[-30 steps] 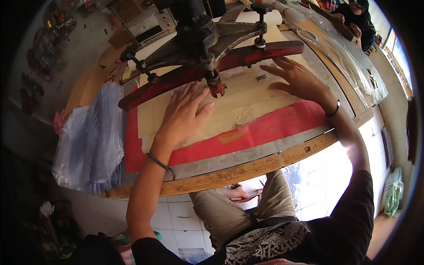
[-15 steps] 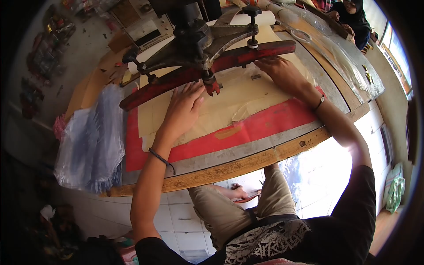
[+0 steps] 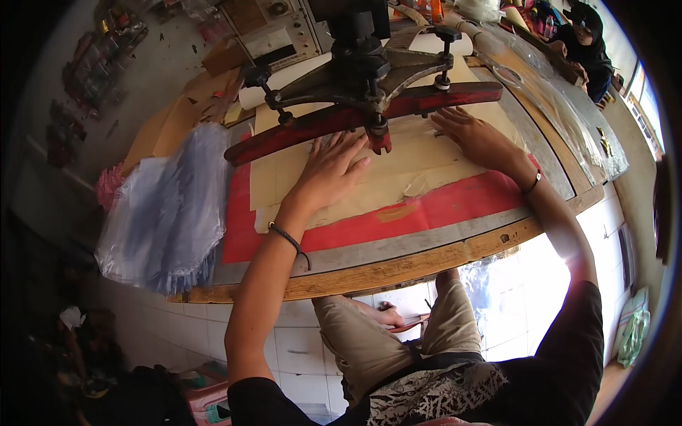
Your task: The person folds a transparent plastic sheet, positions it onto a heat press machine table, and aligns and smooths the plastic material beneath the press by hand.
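Note:
My left hand (image 3: 330,170) lies flat on a tan sheet (image 3: 398,157), its fingers stretched toward a red bar (image 3: 305,131). My right hand (image 3: 477,139) rests on the same sheet farther right, fingers extended, with the fingertips close to the bar's right part. Both hands hold nothing. The bar hangs from a dark metal press head (image 3: 366,67) with black knobs. Beneath the tan sheet is a red sheet (image 3: 462,202) on a grey tabletop. A torn flap of clear film shows near the tan sheet's front edge.
A pile of clear plastic sheets (image 3: 167,213) hangs over the table's left edge. Cardboard (image 3: 160,135) and a machine box with dials (image 3: 273,32) stand behind. Clear film (image 3: 543,106) lies along the right side. A wooden rim (image 3: 398,266) borders the table; another person sits at upper right.
The camera view has shifted, so the press and table appear farther right. Both hands stay flat on the tan sheet, with little visible movement against it.

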Demonstrator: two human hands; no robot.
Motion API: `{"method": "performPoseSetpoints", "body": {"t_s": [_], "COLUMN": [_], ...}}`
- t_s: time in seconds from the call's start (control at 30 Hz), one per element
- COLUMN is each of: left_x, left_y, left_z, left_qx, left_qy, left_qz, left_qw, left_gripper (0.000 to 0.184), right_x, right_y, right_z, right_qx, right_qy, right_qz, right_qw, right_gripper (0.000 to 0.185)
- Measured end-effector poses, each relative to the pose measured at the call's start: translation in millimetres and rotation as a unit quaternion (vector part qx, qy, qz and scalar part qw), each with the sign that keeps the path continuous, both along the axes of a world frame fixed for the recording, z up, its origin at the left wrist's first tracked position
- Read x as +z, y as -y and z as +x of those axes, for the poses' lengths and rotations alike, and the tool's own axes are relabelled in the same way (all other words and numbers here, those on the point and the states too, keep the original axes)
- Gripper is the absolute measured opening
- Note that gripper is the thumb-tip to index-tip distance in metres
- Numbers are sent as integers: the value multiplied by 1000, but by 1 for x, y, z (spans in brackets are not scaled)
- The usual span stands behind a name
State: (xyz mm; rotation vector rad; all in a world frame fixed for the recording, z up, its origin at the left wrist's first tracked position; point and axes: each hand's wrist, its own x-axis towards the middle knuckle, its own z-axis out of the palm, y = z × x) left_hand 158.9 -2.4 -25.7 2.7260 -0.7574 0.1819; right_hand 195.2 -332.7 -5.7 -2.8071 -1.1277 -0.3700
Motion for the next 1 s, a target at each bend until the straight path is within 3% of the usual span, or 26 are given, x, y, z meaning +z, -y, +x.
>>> {"method": "performPoseSetpoints", "body": {"t_s": [0.23,0.33,0.63,0.83,1.0], "left_x": [1,-8,-9,9,9], "left_y": [0,3,2,4,5], "left_z": [3,4,15,12,10], "left_qx": [-26,-9,14,-5,4], "left_qy": [-27,19,17,-24,14], "left_qz": [-12,-19,40,54,55], "left_qw": [999,1000,999,998,998], "left_gripper": [56,58,72,61,52], "right_x": [0,1,5,7,-2], "right_y": [-3,-5,-12,-4,18], "right_z": [-6,-6,-2,2,15], "right_qx": [-17,-20,-63,-43,-3], "right_qy": [-32,-32,-62,-68,-47], "right_qz": [-5,-16,-31,-26,-2], "right_qw": [999,999,996,996,999], "right_gripper": [61,69,75,76,76]}}
